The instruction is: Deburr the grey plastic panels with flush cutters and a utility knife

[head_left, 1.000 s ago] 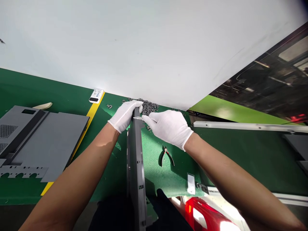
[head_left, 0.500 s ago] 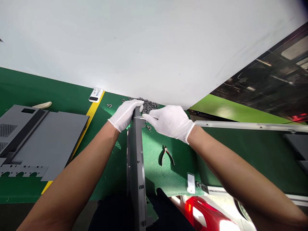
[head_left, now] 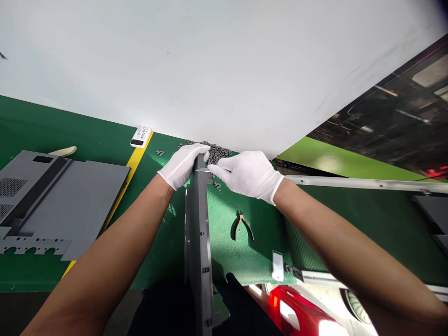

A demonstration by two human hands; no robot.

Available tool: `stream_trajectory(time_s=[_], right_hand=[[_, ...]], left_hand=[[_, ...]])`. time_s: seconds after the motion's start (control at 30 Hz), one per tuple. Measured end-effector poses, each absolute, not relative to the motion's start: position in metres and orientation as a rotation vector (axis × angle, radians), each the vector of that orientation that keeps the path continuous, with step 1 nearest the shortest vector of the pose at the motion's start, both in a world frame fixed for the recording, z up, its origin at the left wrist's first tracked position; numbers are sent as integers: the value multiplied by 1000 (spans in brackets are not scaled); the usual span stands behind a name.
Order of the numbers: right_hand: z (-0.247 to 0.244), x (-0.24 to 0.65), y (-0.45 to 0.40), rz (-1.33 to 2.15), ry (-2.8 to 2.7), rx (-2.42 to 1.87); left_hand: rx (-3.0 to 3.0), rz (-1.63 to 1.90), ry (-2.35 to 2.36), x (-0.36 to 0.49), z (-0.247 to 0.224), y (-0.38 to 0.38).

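Observation:
A grey sheet-metal panel (head_left: 203,224) stands on its edge, running from my body to the far side of the green table. My gloved left hand (head_left: 184,163) is closed over the panel's far top corner. On the right of that corner, my gloved right hand (head_left: 247,175) has thumb and forefinger pinched together against the panel's edge; what they hold, if anything, is hidden. Just beyond both hands lies a heap of small dark grey clips (head_left: 219,153), with a loose clip (head_left: 217,185) beneath my right hand.
Side cutters (head_left: 241,225) lie on the green table (head_left: 259,256), right of the panel. A second grey panel (head_left: 80,196) lies flat at left beside yellow tape (head_left: 135,161) and a white device (head_left: 141,136). At right is a conveyor (head_left: 350,224); a white wall (head_left: 210,70) rises behind.
Almost nothing differs. Both hands keep their places at the panel's far corner, and the view has shifted very slightly.

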State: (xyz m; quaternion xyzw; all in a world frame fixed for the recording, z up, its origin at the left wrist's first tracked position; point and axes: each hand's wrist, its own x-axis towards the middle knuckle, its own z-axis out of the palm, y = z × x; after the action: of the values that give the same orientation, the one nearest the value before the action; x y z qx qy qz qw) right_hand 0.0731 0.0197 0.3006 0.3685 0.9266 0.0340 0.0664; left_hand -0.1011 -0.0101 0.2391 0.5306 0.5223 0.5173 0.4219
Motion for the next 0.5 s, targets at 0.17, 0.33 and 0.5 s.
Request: stream_trajectory(time_s=[0.17,0.33,0.5], right_hand=[[301,73,21,111,2791,1085],[301,75,24,119,2823,1012],[298,76,28,75,2873,978]], left_hand=[[1337,1291,1312,-103,239,-10],[1317,1283,1308,-102,242,-11],[1280,1296,1318,-102,242,-11]])
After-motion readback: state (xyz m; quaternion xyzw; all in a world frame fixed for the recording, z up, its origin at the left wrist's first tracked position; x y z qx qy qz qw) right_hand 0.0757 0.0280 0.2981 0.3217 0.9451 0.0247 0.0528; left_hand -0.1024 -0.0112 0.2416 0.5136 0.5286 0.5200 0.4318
